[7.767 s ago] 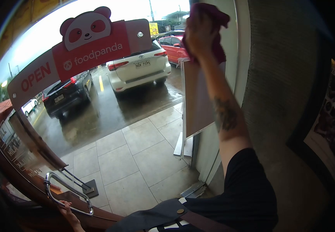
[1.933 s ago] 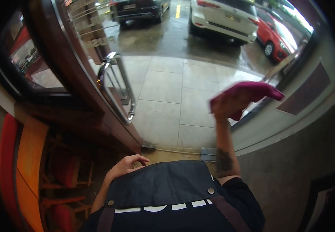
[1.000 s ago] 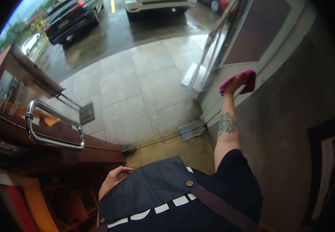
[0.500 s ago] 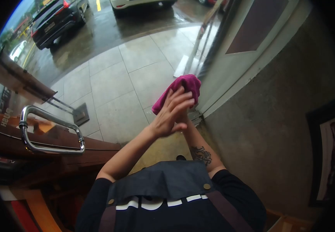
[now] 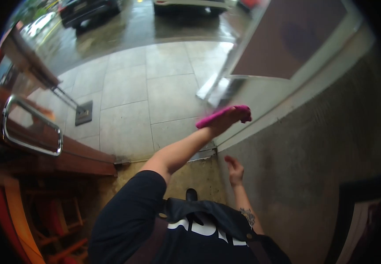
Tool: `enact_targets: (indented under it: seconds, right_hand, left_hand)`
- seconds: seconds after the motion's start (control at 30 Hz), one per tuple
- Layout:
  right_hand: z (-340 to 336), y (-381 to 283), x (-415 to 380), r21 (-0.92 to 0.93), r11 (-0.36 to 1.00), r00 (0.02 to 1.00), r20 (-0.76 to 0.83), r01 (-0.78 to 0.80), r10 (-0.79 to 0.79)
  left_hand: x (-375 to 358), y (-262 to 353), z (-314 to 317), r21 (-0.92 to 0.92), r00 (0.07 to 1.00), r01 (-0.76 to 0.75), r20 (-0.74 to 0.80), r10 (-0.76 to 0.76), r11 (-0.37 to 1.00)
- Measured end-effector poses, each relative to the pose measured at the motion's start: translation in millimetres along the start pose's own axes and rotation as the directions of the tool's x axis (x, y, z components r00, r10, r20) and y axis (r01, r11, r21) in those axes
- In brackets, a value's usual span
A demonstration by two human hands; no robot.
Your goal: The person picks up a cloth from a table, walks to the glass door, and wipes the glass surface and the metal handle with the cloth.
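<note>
My left hand (image 5: 226,122) holds a magenta cloth (image 5: 210,119), its arm stretched forward. The cloth is spread under the palm and fingers, close to the pale frame (image 5: 261,103) on the right; whether it touches is unclear. Lower down, near the grey wall, my right hand (image 5: 235,171) is raised with its fingers loosely bent and apart, holding nothing.
A wooden-edged glass door with a chrome handle (image 5: 60,132) stands at the left. Tiled paving (image 5: 124,97) lies beyond the threshold, with parked cars behind. The grey wall (image 5: 287,163) rises at the right. Wooden furniture (image 5: 18,211) is at the lower left.
My hands have parted. The left has moved right with the cloth, and the right has dropped back toward the wall without it. The view has shifted, showing the door handle farther left.
</note>
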State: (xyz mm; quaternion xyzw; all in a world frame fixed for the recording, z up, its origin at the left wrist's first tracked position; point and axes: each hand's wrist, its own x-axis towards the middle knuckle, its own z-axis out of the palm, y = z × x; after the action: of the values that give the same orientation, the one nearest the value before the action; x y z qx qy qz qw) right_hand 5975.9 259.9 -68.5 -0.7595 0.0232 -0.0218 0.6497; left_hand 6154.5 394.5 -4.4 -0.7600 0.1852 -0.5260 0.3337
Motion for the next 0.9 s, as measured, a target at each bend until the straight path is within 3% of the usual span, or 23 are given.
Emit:
enact_targets:
  seconds: [0.03,0.07,0.1,0.13,0.17,0.2,0.27,0.33,0.37,0.4,0.43,0.47,0.5,0.53,0.57,0.6,0.7,0.77,0.83,0.9]
  right_hand:
    - [-5.7,15.7,-1.8,-0.018,0.999,0.999,0.016,-0.040,0.040]
    - [-7.0,26.7,-2.3,-0.018,0.999,0.997,0.063,-0.040,0.041]
    - [-5.4,38.4,-4.0,-0.001,0.988,0.980,0.123,-0.157,0.156]
    - [-1.7,48.1,-7.8,0.002,0.962,0.945,0.188,-0.275,0.269]
    - [2.3,61.5,-9.4,-0.006,0.961,0.932,0.243,-0.276,0.269]
    - [10.3,76.9,-8.8,-0.081,0.951,0.885,0.351,-0.299,0.308]
    - [33.4,100.5,-10.5,-0.156,0.944,0.810,0.484,-0.292,0.331]
    - [59.3,127.0,-16.4,-0.184,0.925,0.708,0.599,-0.333,0.374]
    - [71.9,143.1,-19.0,-0.177,0.924,0.672,0.642,-0.338,0.369]
    - [86.7,161.2,-20.8,-0.170,0.924,0.636,0.682,-0.343,0.362]
    - [102.1,177.5,-22.7,-0.198,0.924,0.588,0.723,-0.327,0.363]
    - [117.5,195.7,-24.3,-0.219,0.906,0.541,0.742,-0.363,0.396]
    - [132.1,215.0,-23.7,-0.278,0.903,0.490,0.767,-0.327,0.414]
    - [147.4,234.0,-20.0,-0.333,0.899,0.441,0.788,-0.284,0.430]
    - [163.6,252.6,-16.8,-0.326,0.907,0.430,0.802,-0.267,0.414]
    - [177.8,270.8,-15.5,-0.347,0.912,0.385,0.828,-0.218,0.407]
    - [218.2,321.0,-9.6,-0.324,0.933,0.303,0.883,-0.159,0.358]
    - [238.3,365.8,-6.7,-0.227,0.955,0.251,0.929,-0.190,0.271]
    - [250.9,405.7,-6.1,-0.189,0.963,0.230,0.945,-0.190,0.231]
    - [261.5,445.3,-2.3,-0.158,0.970,0.218,0.956,-0.185,0.197]
  left_hand:
    - [0.7,9.4,8.4,0.195,0.999,0.033,-0.031,-0.027,0.980]
    - [0.7,-7.8,-1.0,0.089,0.993,0.099,-0.074,-0.093,0.991]
    - [-12.3,-17.4,-2.0,0.120,0.995,0.096,-0.033,-0.093,0.988]
    - [-29.1,-25.8,-2.8,-0.017,0.997,0.079,-0.016,-0.080,0.997]
    - [-47.5,-33.6,-2.1,-0.148,0.997,0.070,-0.004,-0.072,0.986]
    - [-71.0,-45.3,-2.4,-0.108,0.997,0.077,0.029,-0.074,0.991]
    - [-129.4,-76.2,-5.1,-0.245,0.964,0.259,0.128,-0.234,0.934]
    - [-204.8,-100.9,2.5,-0.275,0.852,0.520,0.241,-0.465,0.809]
    - [-241.7,-125.1,9.2,-0.312,0.775,0.627,0.152,-0.614,0.714]
    - [-273.4,-152.3,2.4,-0.257,0.627,0.778,0.258,-0.735,0.573]
    - [-294.6,-181.6,4.8,-0.262,0.437,0.873,0.049,-0.898,0.411]
    - [-322.0,-208.0,6.0,-0.256,0.288,0.925,-0.016,-0.958,0.282]
    - [-349.3,-234.4,7.3,-0.273,0.129,0.951,-0.080,-0.988,0.147]
    - [-415.8,-240.8,38.2,-0.105,-0.119,0.989,-0.125,-0.985,-0.106]
    - [-451.5,-257.7,48.1,-0.381,-0.309,0.893,-0.132,-0.942,-0.239]
    - [-485.2,-270.8,54.7,-0.467,-0.385,0.837,-0.132,-0.914,-0.285]
    - [-550.5,-299.4,64.4,-0.431,-0.295,0.884,-0.215,-0.931,-0.181]
    - [-553.5,-305.7,60.6,-0.344,-0.160,0.937,-0.291,-0.943,-0.053]
    - [-519.1,-274.4,55.8,-0.211,0.076,0.963,-0.376,-0.923,0.166]
    - [-460.9,-206.1,56.4,-0.118,0.373,0.883,-0.413,-0.831,0.455]
